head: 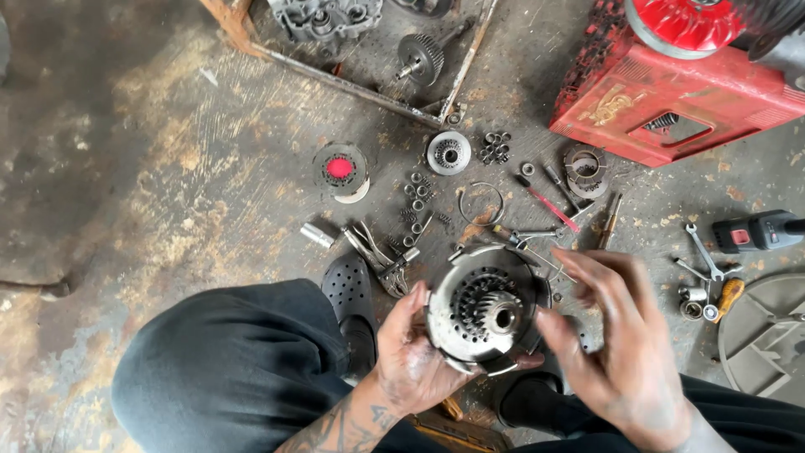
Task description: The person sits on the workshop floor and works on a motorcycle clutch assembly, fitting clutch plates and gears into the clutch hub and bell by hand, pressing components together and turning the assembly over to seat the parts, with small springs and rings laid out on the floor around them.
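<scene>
Clutch basket (485,312): round, grey, greasy metal, toothed gear at centre.

Red rectangular case (671,105) top right on floor, gold emblem label (615,104) on lid. No other packages, signs or screens.

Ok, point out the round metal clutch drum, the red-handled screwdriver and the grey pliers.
Round metal clutch drum (484,309), head view, on its toothed centre hub.
Red-handled screwdriver (549,204), head view, mid-handle.
Grey pliers (379,256), head view, on the handles.
</scene>
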